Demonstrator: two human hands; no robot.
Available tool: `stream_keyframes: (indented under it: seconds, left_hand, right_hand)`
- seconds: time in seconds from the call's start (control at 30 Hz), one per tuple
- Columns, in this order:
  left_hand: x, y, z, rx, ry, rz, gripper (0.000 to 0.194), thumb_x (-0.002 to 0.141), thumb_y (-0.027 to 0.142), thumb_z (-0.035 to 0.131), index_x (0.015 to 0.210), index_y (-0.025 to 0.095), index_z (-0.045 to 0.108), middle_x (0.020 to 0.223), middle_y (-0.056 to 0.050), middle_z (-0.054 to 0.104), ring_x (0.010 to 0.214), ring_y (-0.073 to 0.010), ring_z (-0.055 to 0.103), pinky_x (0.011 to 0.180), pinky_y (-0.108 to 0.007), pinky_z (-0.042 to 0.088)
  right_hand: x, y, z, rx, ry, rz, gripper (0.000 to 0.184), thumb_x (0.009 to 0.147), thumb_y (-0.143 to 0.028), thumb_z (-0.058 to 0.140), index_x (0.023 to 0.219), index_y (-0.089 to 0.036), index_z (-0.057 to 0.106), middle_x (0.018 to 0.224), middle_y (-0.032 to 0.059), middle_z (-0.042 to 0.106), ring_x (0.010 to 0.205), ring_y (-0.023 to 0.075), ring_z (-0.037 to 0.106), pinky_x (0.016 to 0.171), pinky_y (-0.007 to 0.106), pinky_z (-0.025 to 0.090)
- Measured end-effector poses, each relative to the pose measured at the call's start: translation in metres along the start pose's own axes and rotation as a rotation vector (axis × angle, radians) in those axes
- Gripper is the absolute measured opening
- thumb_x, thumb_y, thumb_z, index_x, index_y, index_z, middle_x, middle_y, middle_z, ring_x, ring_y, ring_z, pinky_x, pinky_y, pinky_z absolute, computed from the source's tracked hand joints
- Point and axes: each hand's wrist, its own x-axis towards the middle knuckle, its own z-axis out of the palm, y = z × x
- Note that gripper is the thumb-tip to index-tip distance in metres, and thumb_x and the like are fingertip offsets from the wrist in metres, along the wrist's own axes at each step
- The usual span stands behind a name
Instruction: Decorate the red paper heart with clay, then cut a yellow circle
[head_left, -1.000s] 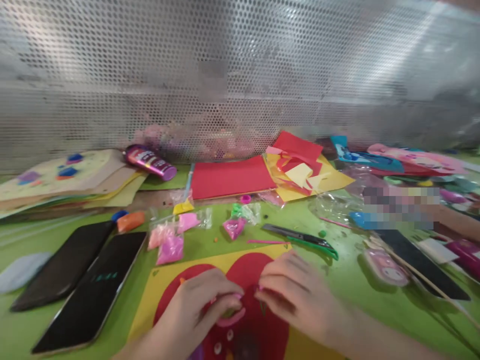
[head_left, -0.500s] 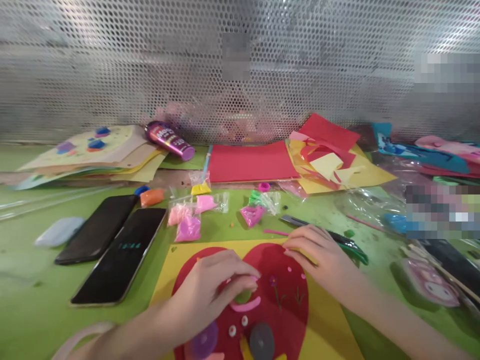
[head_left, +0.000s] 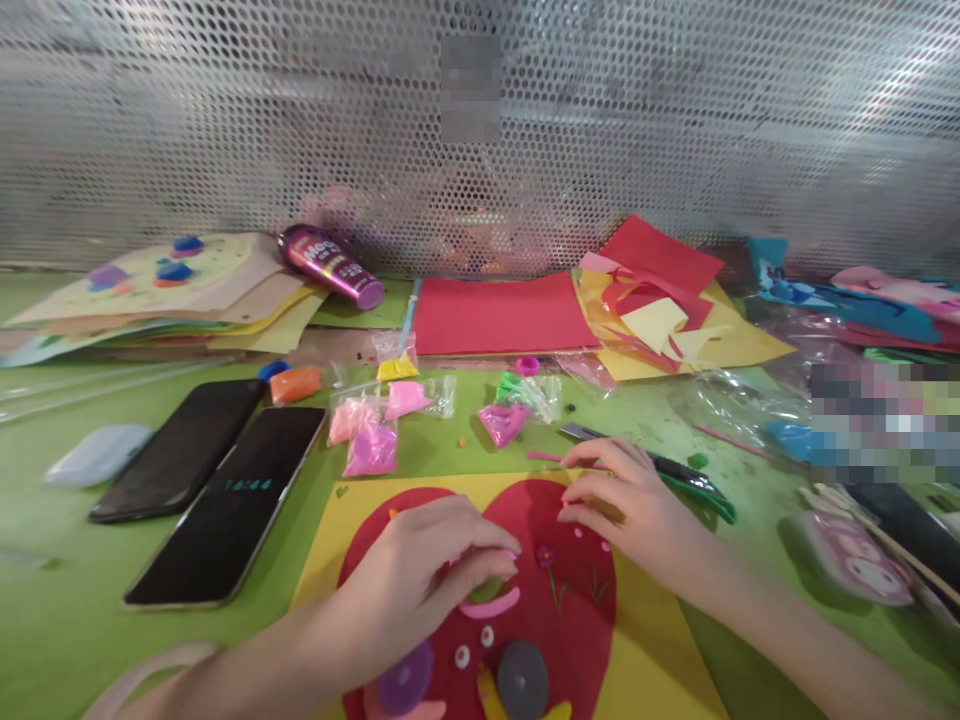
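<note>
My left hand (head_left: 450, 555) is closed over the middle of a red paper heart (head_left: 574, 640), and a bit of pink clay shows between its thumb and forefinger. My right hand (head_left: 619, 490) is pinched at the heart's upper right edge, with a tiny pink speck, seemingly clay, at its fingertips. The heart lies on a yellow sheet (head_left: 637, 680). On it are pink dots, a purple flower (head_left: 546, 556), a pink curved strip (head_left: 491, 604), two small eyes (head_left: 462, 657), a grey disc (head_left: 523, 680) and a purple disc (head_left: 406, 678). My left hand partly hides a green piece (head_left: 486, 590).
Two phones (head_left: 225, 510) and a white case (head_left: 97, 455) lie left. Beyond the sheet are bagged clays (head_left: 371, 448) and a cutter knife (head_left: 690, 480) beside my right hand. Paper stacks (head_left: 502, 315) and a purple tube (head_left: 330, 262) line the perforated metal wall (head_left: 300, 120).
My right hand has shifted slightly left and its fingers have drawn up a little. My left hand keeps its place on the heart. The view has moved slightly.
</note>
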Motion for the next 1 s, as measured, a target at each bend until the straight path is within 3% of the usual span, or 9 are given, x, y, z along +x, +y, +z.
stream_keyframes:
  seconds: [0.33, 0.43, 0.57, 1.0]
  left_hand:
    - [0.0009, 0.0023, -0.0017, 0.032, -0.017, -0.01, 0.014, 0.086, 0.021, 0.047, 0.088, 0.02, 0.061, 0.071, 0.001, 0.062, 0.065, -0.0084, 0.057, 0.062, -0.017, 0.044]
    - [0.0012, 0.0029, -0.0013, 0.039, 0.004, -0.002, 0.015, 0.086, 0.022, 0.047, 0.087, 0.02, 0.062, 0.071, 0.001, 0.062, 0.065, -0.0089, 0.057, 0.062, -0.018, 0.045]
    - [0.0029, 0.0023, 0.0003, 0.056, 0.047, 0.011, 0.013, 0.085, 0.024, 0.05, 0.085, 0.019, 0.062, 0.07, 0.0, 0.062, 0.064, -0.0093, 0.057, 0.061, -0.018, 0.045]
    - [0.002, -0.002, 0.0039, 0.058, 0.055, -0.022, 0.017, 0.084, 0.021, 0.051, 0.097, 0.022, 0.06, 0.081, 0.0, 0.063, 0.072, -0.0096, 0.059, 0.068, -0.02, 0.048]
  right_hand:
    - [0.0002, -0.0023, 0.0001, -0.026, -0.021, -0.018, 0.014, 0.083, -0.022, 0.053, 0.075, -0.022, 0.064, 0.094, 0.0046, 0.057, 0.091, 0.0197, 0.05, 0.079, 0.039, 0.041]
    - [0.0009, -0.0022, -0.0001, -0.016, -0.006, -0.007, 0.012, 0.081, -0.024, 0.057, 0.071, -0.02, 0.061, 0.092, 0.0051, 0.057, 0.089, 0.0198, 0.051, 0.079, 0.038, 0.041]
    - [0.0002, -0.0003, 0.0009, -0.023, 0.011, -0.019, 0.013, 0.084, -0.017, 0.05, 0.08, -0.02, 0.062, 0.092, 0.0054, 0.057, 0.088, 0.0189, 0.051, 0.077, 0.038, 0.041]
    - [-0.0002, -0.0001, -0.0012, -0.078, -0.074, -0.074, 0.027, 0.084, -0.013, 0.049, 0.097, -0.03, 0.066, 0.118, 0.0031, 0.054, 0.106, 0.022, 0.045, 0.083, 0.043, 0.04]
